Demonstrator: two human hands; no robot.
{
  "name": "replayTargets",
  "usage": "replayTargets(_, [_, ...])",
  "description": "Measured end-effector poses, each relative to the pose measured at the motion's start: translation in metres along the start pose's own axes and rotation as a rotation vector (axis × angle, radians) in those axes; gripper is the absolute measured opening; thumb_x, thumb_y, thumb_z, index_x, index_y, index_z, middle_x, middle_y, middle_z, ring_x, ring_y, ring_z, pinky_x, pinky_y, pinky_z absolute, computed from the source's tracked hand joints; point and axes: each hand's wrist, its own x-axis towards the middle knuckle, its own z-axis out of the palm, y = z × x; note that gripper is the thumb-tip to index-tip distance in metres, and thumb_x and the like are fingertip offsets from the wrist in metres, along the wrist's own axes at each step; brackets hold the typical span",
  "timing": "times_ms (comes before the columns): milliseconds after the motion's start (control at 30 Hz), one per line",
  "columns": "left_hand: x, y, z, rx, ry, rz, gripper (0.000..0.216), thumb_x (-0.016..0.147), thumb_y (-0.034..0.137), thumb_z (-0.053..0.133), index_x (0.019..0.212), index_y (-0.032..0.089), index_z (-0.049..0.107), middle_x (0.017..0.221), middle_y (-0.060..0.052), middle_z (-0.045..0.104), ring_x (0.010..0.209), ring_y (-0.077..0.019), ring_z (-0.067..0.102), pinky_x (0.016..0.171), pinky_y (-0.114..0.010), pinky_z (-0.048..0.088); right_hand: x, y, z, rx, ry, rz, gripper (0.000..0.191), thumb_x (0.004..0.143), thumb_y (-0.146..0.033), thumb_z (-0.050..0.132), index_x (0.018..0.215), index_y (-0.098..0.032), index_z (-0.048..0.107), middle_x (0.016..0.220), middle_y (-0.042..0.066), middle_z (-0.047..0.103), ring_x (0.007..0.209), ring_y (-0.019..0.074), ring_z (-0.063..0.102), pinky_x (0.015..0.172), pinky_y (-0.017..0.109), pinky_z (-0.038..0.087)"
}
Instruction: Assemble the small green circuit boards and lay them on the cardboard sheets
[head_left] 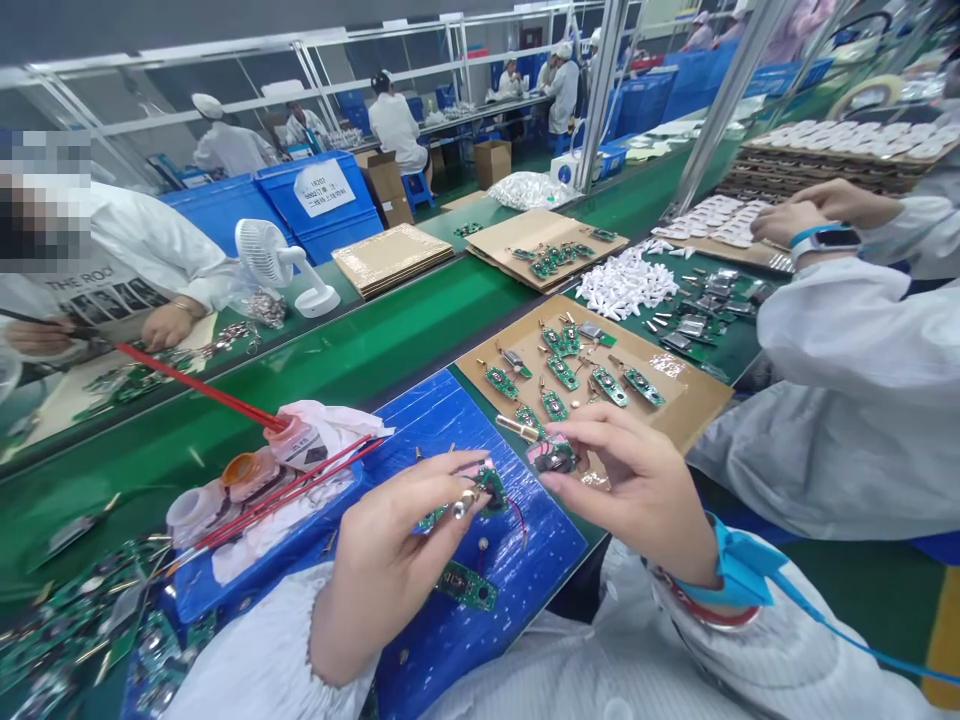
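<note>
Between the thumb and fingers of my left hand is a small green circuit board with a metal cylinder and a red wire. My right hand pinches another circuit board, which carries a brass-coloured metal tube. Both hands are over a blue mat, the two boards a little apart. On that mat, below my left hand, lies a loose green board. Just beyond my right hand, a cardboard sheet bears several similar boards with metal tubes.
At left stands a blue tray with small bottles and red-handled brushes; a heap of boards lies beside it. White plastic parts are piled beyond the cardboard. A co-worker's arm reaches in at right. Another person sits across, near a white fan.
</note>
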Motion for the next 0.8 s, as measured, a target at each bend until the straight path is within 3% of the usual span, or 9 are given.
replayTargets(133, [0.000, 0.006, -0.003, 0.093, -0.062, 0.057, 0.022, 0.082, 0.005, 0.058, 0.090, 0.025, 0.061, 0.113, 0.000, 0.067, 0.097, -0.0138, 0.065, 0.083, -0.021, 0.052, -0.001, -0.002, -0.003, 0.008, 0.016, 0.001, 0.033, 0.075, -0.016, 0.071, 0.105, -0.025, 0.063, 0.088, 0.001, 0.058, 0.068, 0.0111, 0.053, 0.059, 0.027, 0.048])
replayTargets(333, [-0.001, 0.009, -0.004, 0.028, -0.031, 0.200, 0.038, 0.080, 0.000, 0.058, 0.109, 0.025, 0.053, 0.120, -0.007, 0.062, 0.104, -0.0172, 0.062, 0.083, -0.027, 0.054, -0.002, -0.004, -0.006, 0.003, 0.026, 0.002, 0.035, 0.075, -0.017, 0.071, 0.107, -0.027, 0.063, 0.090, 0.002, 0.059, 0.071, 0.0122, 0.056, 0.059, 0.028, 0.049])
replayTargets(800, [0.007, 0.015, -0.005, 0.251, -0.066, 0.335, 0.025, 0.087, 0.008, 0.053, 0.108, 0.021, 0.052, 0.116, -0.014, 0.062, 0.106, -0.0160, 0.059, 0.085, -0.028, 0.052, -0.003, -0.002, -0.010, -0.005, 0.028, 0.028, 0.032, 0.077, -0.017, 0.069, 0.106, -0.028, 0.063, 0.088, 0.001, 0.058, 0.070, 0.0124, 0.053, 0.059, 0.028, 0.047])
